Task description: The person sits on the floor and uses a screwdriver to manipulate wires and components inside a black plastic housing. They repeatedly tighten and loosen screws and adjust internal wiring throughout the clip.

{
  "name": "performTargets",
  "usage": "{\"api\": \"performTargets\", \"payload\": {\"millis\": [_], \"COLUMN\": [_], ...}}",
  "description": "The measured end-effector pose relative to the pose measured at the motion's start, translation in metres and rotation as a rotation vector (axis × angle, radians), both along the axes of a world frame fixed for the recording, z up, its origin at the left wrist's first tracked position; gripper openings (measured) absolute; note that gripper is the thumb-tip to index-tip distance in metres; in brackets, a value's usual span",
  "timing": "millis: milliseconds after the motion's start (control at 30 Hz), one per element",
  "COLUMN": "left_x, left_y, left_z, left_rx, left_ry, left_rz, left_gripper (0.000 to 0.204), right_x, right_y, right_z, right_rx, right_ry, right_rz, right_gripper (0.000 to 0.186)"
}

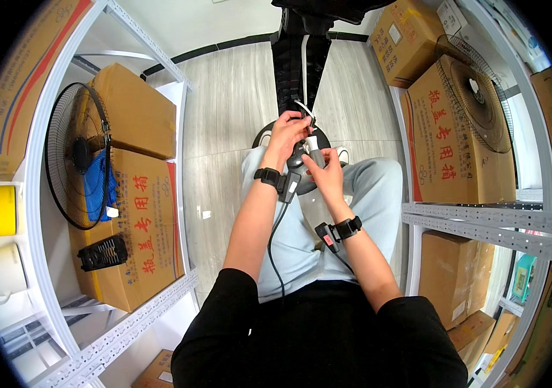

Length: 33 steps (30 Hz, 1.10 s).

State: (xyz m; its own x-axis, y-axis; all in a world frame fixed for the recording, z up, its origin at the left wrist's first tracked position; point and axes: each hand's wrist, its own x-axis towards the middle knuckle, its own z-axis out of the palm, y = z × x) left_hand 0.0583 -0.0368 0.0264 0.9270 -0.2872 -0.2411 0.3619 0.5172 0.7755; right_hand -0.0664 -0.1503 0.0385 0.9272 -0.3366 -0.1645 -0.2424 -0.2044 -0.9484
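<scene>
Fan stand pole [315, 152] rises from a round base [264, 137] on the floor between the seated person's knees. Left hand [287, 131] pinches a thin cable loop [306, 110] at its top; right hand [325, 173] wraps the pole lower down (seemingly to steady it). Fan grilles [77, 164] lean on flanking shelves [179, 288].

— How are your arms set?
— Both forearms reach forward over my lap, bare below black sleeves, a black band on each wrist.
— And the hands?
— My left hand [287, 132] is raised, fingers curled in a pinch. My right hand [325, 173] sits just below it, fingers closed in a grip.
</scene>
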Motion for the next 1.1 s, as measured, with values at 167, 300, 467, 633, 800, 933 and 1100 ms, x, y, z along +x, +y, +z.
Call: {"api": "performTargets", "payload": {"millis": [167,300,467,633,800,933,1100], "left_x": [0.002,-0.002,-0.002,0.006,-0.004,-0.003,0.006], "left_y": [0.003,-0.002,-0.002,0.004,-0.003,-0.004,0.006], "left_z": [-0.009,-0.002,0.003,-0.013,0.000,0.006,-0.010], "left_rx": [-0.054,-0.111,-0.132,-0.071,-0.110,-0.187,-0.062], "left_ry": [-0.015,-0.004,0.007,-0.049,0.010,0.042,-0.040], "left_rz": [0.044,0.032,-0.059,-0.067,0.034,-0.003,-0.056], "left_gripper": [0.032,0.027,0.025,0.025,0.037,0.042,0.040], "right_x": [-0.004,-0.006,-0.002,0.000,-0.002,0.001,0.000], "right_y": [-0.014,-0.021,-0.004,-0.003,-0.026,-0.024,0.001], "right_z": [0.038,0.029,0.016,0.002,0.026,0.015,0.008], "right_rx": [0.968,0.961,-0.023,0.168,0.953,0.818,0.343], "right_ry": [0.305,0.233,-0.033,0.026,0.258,0.133,0.007], "right_rz": [0.184,0.219,-0.029,-0.002,0.167,0.164,0.056], "right_gripper": [0.031,0.030,0.040,0.044,0.034,0.036,0.047]}}
